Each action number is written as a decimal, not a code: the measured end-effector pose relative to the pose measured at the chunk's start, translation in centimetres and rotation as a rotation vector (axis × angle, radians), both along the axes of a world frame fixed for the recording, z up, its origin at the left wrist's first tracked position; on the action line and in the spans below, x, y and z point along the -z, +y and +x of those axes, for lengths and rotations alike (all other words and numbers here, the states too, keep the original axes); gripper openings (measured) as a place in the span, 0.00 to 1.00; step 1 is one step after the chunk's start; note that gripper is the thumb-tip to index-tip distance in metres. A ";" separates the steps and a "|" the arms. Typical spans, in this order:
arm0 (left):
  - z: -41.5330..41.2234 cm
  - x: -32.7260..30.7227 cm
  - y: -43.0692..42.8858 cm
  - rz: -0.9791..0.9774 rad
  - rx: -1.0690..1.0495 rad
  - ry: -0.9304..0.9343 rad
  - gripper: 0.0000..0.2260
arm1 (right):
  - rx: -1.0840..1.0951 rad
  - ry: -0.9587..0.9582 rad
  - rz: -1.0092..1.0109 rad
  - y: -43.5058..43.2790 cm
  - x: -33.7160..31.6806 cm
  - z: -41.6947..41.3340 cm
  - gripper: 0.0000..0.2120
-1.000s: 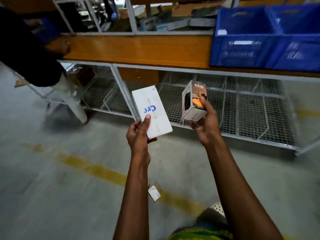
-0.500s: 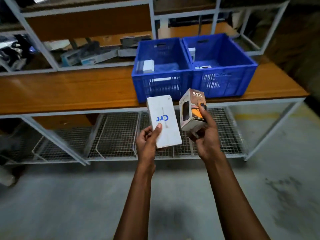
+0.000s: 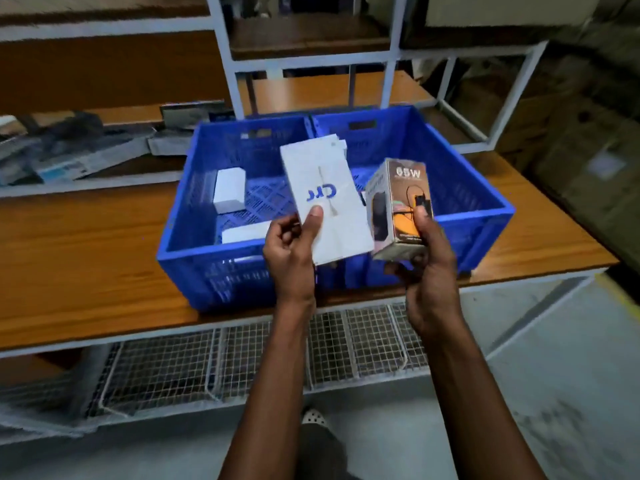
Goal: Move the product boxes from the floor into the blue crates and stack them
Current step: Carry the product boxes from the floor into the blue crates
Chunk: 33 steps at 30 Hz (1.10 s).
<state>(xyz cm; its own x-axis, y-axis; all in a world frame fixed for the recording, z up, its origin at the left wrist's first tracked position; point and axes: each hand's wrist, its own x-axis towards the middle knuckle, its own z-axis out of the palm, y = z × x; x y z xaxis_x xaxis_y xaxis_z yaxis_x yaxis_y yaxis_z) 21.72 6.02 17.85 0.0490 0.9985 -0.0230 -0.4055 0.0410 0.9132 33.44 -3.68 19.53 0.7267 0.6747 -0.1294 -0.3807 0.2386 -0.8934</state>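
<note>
My left hand [image 3: 291, 251] grips a flat white box [image 3: 327, 199] with blue lettering, thumb on its face. My right hand [image 3: 427, 261] grips a small brown and orange box marked 65W [image 3: 398, 206] by its lower end. I hold both boxes over the near edge of two blue crates standing side by side on a wooden shelf. The left crate [image 3: 194, 237] holds a small white box [image 3: 230, 190] standing near its left wall and another white box [image 3: 246, 233] lying flat by the front wall. Most of the right crate [image 3: 481, 192] is hidden behind the held boxes.
The wooden shelf [image 3: 76, 258] runs left to right in a white metal rack, with wire mesh baskets [image 3: 194, 365] below it. Grey packages [image 3: 69, 154] lie on the shelf behind the crates. Cardboard cartons [image 3: 588, 161] stand at the far right. Grey floor [image 3: 554, 393] lies below.
I have stepped closer to the rack; the crates now fill the middle of the view, right behind the two boxes. Both hands keep their grip on the same boxes.
</note>
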 end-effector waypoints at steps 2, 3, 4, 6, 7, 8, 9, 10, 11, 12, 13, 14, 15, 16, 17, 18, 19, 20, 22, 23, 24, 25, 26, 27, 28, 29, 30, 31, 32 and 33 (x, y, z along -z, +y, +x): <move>1.8 -2.1 4.1 0.038 0.048 0.035 0.09 | -0.005 -0.023 0.025 3.7 -1.8 2.0 0.19; 2.6 -2.9 6.1 0.028 0.073 0.067 0.09 | -0.002 -0.026 0.034 5.3 -2.4 2.9 0.20; 3.3 -3.6 8.1 -0.009 0.084 0.104 0.09 | 0.005 -0.027 0.031 6.7 -3.0 3.7 0.19; 3.9 -4.2 11.6 -0.149 0.061 0.163 0.11 | 0.017 -0.015 0.021 8.9 -3.7 4.8 0.17; 3.9 -4.2 13.5 -0.220 0.048 0.172 0.12 | 0.014 -0.010 0.019 10.0 -3.7 5.4 0.16; 3.7 -4.0 15.2 -0.278 0.039 0.167 0.12 | 0.006 -0.010 0.018 11.2 -3.7 5.9 0.15; 3.3 -3.7 16.8 -0.319 0.038 0.174 0.12 | -0.012 -0.015 0.013 12.3 -3.6 6.3 0.14; 2.8 -3.4 18.2 -0.346 0.037 0.190 0.12 | -0.036 -0.016 0.001 13.6 -3.5 6.7 0.13; 2.2 -2.9 19.5 -0.361 0.035 0.210 0.12 | -0.067 -0.006 -0.016 15.0 -3.5 7.1 0.13; 1.5 -2.6 20.6 -0.373 0.033 0.216 0.13 | -0.110 0.009 -0.033 16.3 -3.6 7.5 0.15; 0.9 -2.2 21.6 -0.389 0.031 0.211 0.13 | -0.165 0.024 -0.053 17.6 -3.7 7.8 0.18; 0.3 -2.0 22.5 -0.407 0.024 0.196 0.13 | -0.220 0.043 -0.072 18.9 -3.9 8.1 0.20; -0.2 -1.8 23.4 -0.430 0.014 0.185 0.13 | -0.272 0.059 -0.083 20.0 -4.1 8.4 0.21; -0.7 -1.6 24.2 -0.456 0.005 0.170 0.12 | -0.320 0.061 -0.090 21.1 -4.3 8.7 0.22; -1.2 -1.5 24.9 -0.475 -0.013 0.162 0.12 | -0.368 0.047 -0.094 22.1 -4.6 8.9 0.22; -1.6 -1.3 25.6 -0.487 -0.038 0.150 0.11 | -0.411 0.024 -0.098 23.1 -4.8 9.2 0.22; -2.0 -1.0 26.4 -0.496 -0.069 0.155 0.10 | -0.455 0.003 -0.106 24.1 -5.1 9.3 0.21; -2.3 -0.7 27.1 -0.501 -0.087 0.154 0.09 | -0.499 -0.023 -0.118 25.0 -5.4 9.4 0.21; -2.4 0.0 28.2 -0.517 -0.123 0.142 0.10 | -0.576 -0.083 -0.137 26.5 -5.8 9.7 0.18; -2.3 0.4 28.9 -0.541 -0.175 0.140 0.13 | -0.610 -0.116 -0.134 27.1 -6.1 9.7 0.17; -2.1 0.9 29.8 -0.557 -0.240 0.111 0.17 | -0.638 -0.139 -0.123 27.6 -6.2 9.8 0.16; -1.8 0.8 30.5 -0.554 -0.322 0.080 0.20 | -0.659 -0.150 -0.110 28.1 -6.3 9.9 0.17; -1.6 1.1 31.7 -0.543 -0.401 0.049 0.21 | -0.674 -0.150 -0.099 28.4 -6.4 10.1 0.19; -1.2 1.0 32.1 -0.537 -0.459 0.034 0.21 | -0.690 -0.147 -0.091 28.5 -6.5 10.2 0.22; -0.8 1.4 32.6 -0.543 -0.489 0.002 0.20 | -0.704 -0.149 -0.087 28.6 -6.5 10.4 0.24; -0.1 1.6 32.4 -0.563 -0.485 -0.033 0.17 | -0.714 -0.152 -0.089 28.6 -6.4 10.7 0.25; 0.2 2.1 31.5 -0.552 -0.441 -0.009 0.11 | -0.718 -0.158 -0.095 28.5 -6.2 11.0 0.24; 0.6 2.5 30.9 -0.591 -0.380 -0.100 0.07 | -0.713 -0.157 -0.104 28.4 -6.0 11.3 0.22; 0.8 2.8 30.4 -0.589 -0.360 -0.150 0.06 | -0.698 -0.158 -0.119 28.3 -5.7 11.8 0.20; 0.9 2.9 30.6 -0.569 -0.381 -0.172 0.09 | -0.678 -0.161 -0.138 28.1 -5.5 12.3 0.17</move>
